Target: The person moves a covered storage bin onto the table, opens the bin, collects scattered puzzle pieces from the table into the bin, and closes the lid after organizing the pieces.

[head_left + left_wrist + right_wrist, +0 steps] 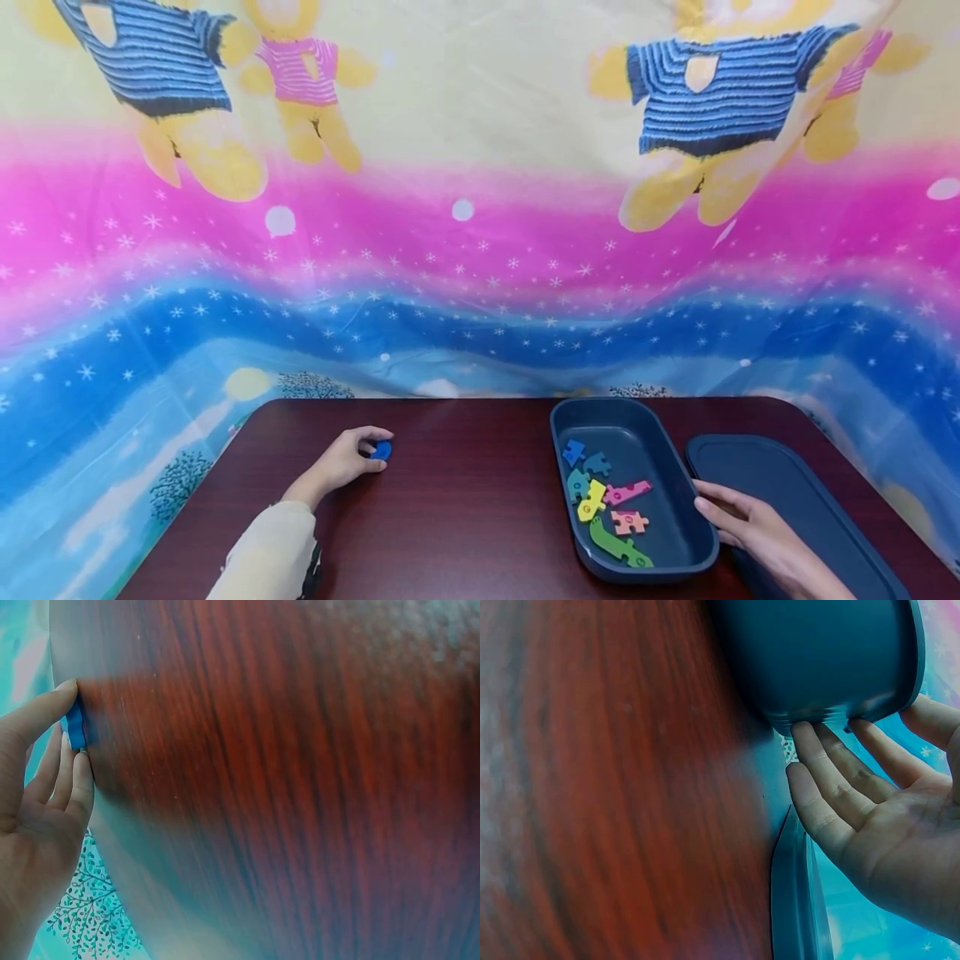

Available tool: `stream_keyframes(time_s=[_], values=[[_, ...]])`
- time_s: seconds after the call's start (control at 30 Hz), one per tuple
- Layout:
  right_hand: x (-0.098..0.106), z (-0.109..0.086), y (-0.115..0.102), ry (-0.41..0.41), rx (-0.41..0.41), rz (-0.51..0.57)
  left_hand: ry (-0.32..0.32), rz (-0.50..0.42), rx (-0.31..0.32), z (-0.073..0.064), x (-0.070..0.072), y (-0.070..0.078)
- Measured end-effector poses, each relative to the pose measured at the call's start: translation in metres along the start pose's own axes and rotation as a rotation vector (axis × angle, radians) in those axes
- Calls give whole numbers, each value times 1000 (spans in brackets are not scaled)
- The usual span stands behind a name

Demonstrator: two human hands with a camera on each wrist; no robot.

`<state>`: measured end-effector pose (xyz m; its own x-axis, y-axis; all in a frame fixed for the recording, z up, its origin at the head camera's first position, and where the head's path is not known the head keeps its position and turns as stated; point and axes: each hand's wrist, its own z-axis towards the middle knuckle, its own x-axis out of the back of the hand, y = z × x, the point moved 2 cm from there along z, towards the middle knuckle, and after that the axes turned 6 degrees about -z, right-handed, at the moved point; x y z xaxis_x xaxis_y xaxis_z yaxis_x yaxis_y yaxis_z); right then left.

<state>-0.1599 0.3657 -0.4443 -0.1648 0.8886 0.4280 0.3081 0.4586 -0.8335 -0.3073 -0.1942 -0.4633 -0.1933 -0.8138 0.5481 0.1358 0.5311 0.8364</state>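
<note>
In the head view my left hand [348,461] pinches a small blue puzzle piece [382,451] between thumb and fingers, at the left part of the table. The left wrist view catches this blue piece [76,726] edge-on, at the tabletop, with the fingers partly covering it. My right hand [750,521] touches the right side of a dark blue-grey box [637,572]. From the right wrist, the fingers [840,776] look nearly straight, their tips at the box's outer wall [821,660] and the thumb by its rim. Several coloured puzzle pieces, including a pink one [628,492], lie inside the box.
The box's flat lid [795,492] lies on the table to the right, partly under my right forearm in the head view. A dark red wood-grain table [465,500] carries everything. Behind it hangs a printed cloth [465,275] with bears and snowflakes.
</note>
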Motion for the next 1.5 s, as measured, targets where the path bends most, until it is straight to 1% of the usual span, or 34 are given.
stream_keyframes(time_s=[0.2,0.3,0.57,0.83,1.2,1.37,1.5], values=[[0,1,0,4,3,-5,11,10,-8,0,-1,2],[0,2,0,10,-3,-11,22,11,1,-1,0,2],[1,0,1,-12,11,-3,23,31,-22,-1,-3,6],[2,0,3,-18,16,-16,5,33,-36,-4,-8,13],[3,0,1,-19,19,-14,-37,8,-81,-5,-16,26],[3,-1,2,-21,24,-12,-46,19,-108,-6,-20,30],[2,0,2,-23,24,-10,-50,28,-109,-8,-23,31]])
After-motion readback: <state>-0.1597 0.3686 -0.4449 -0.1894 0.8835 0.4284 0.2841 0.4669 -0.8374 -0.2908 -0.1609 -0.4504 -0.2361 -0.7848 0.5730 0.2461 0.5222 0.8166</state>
